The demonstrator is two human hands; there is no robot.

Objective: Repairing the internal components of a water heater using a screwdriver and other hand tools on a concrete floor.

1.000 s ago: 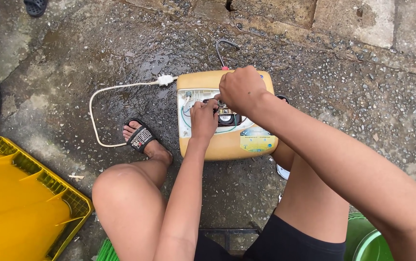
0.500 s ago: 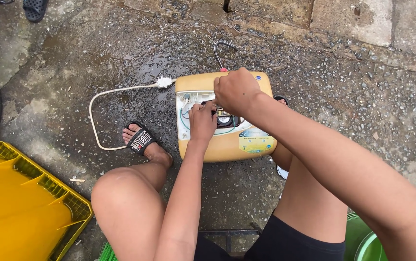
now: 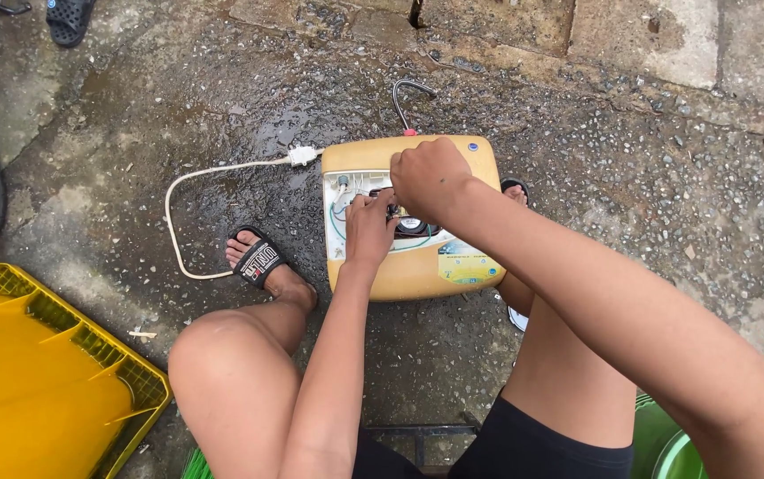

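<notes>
While lying flat on wet gravelly concrete ground (image 3: 666, 204), rounded yellowed plastic appliance casing (image 3: 426, 155) sits between person's sandalled feet. Yellow plastic crate (image 3: 36, 381) well left of casing. White power cord (image 3: 213, 173) loops off casing's left edge. Right hand (image 3: 430, 177) fisted over open panel; left hand (image 3: 371, 226) fingers pinched together inside panel, what they grip hidden.

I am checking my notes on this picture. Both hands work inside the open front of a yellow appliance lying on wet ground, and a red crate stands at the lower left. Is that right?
Not quite: the crate at the lower left is yellow, not red, as the head view shows. The rest holds: the left hand and right hand work inside the open front of the yellow appliance lying on wet ground.
</notes>
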